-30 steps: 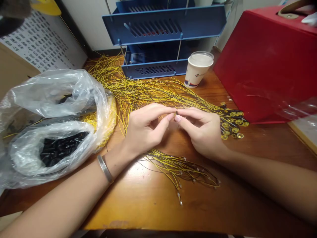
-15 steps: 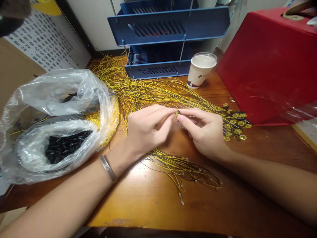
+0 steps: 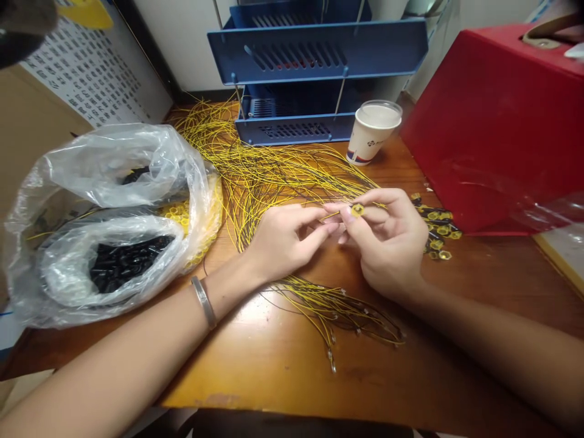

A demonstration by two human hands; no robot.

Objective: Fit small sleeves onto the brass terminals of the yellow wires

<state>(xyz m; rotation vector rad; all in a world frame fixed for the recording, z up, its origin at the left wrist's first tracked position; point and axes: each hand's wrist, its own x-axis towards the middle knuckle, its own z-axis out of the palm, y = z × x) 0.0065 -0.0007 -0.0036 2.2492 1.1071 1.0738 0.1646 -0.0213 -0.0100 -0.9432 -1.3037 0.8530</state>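
Now shows more of the hollow yellow cap (image 3: 357, 210), making its six sides easy to see. Pinches it tight in the right hand (image 3: 395, 246), above the shiny wood counter (image 3: 255, 371). Curls the left hand (image 3: 285, 237) almost closed by a thin wire (image 3: 331, 214); cannot tell if gripping it. Has a crinkly clear bag (image 3: 68, 173) nearby.

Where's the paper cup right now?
Head view, right of centre toward the back: the cup stands on the table, between the blue rack and the red box.
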